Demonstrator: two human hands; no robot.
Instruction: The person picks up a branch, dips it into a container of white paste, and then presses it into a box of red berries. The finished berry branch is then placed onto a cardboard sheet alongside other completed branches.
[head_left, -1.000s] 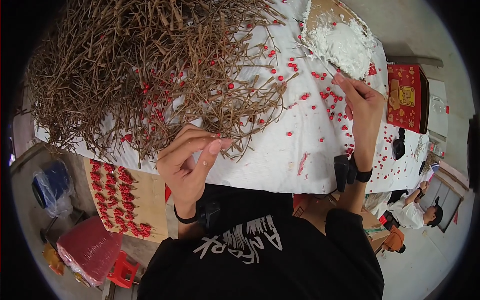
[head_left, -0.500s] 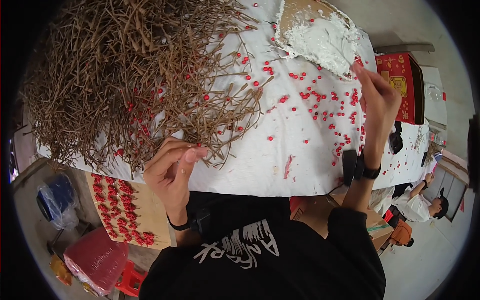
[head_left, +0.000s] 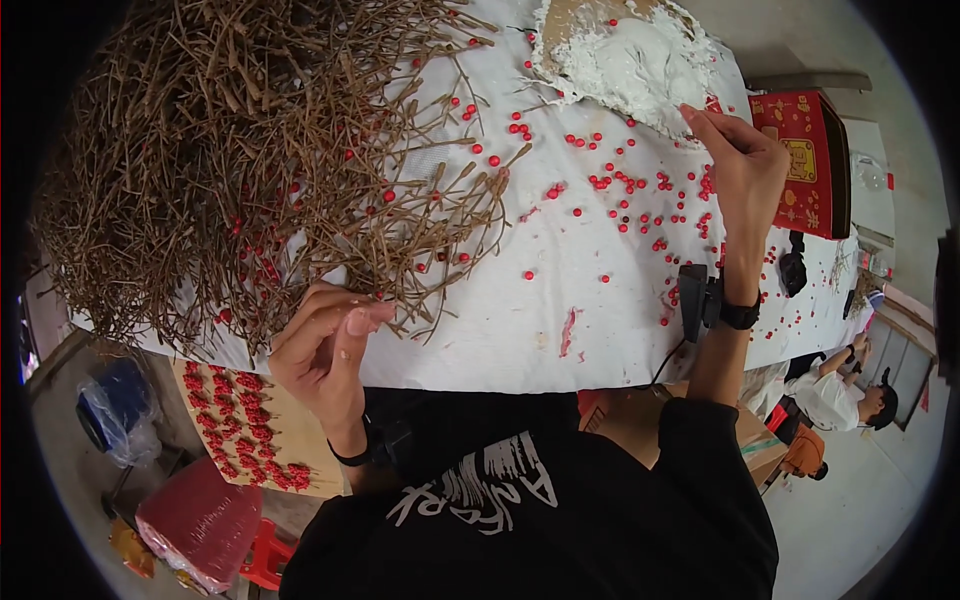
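My left hand point(head_left: 325, 352) is at the near edge of the table, with thumb and fingertips pinched together beside a large heap of brown twigs point(head_left: 230, 130). Anything in that pinch is too small to make out. On the right, my right hand point(head_left: 745, 170) reaches out with thumb and forefinger closed, their tips at the lower edge of a mass of white paste point(head_left: 640, 65). That paste is spread over a piece of cardboard point(head_left: 568, 28). What the right fingertips hold is hidden. Red berry beads point(head_left: 620, 182) lie scattered between the hands, and some sit among the twigs.
A white cloth point(head_left: 480, 345) covers the table. A red box point(head_left: 800, 165) stands beyond my right hand. At lower left, a board point(head_left: 310, 450) bears rows of red berry clusters, near a red stool point(head_left: 265, 555). Another person point(head_left: 840, 400) is at the far right.
The whole view has shifted slightly. My right fingertips have moved a little left along the paste's edge. My left hand keeps its pinch beside the twigs.
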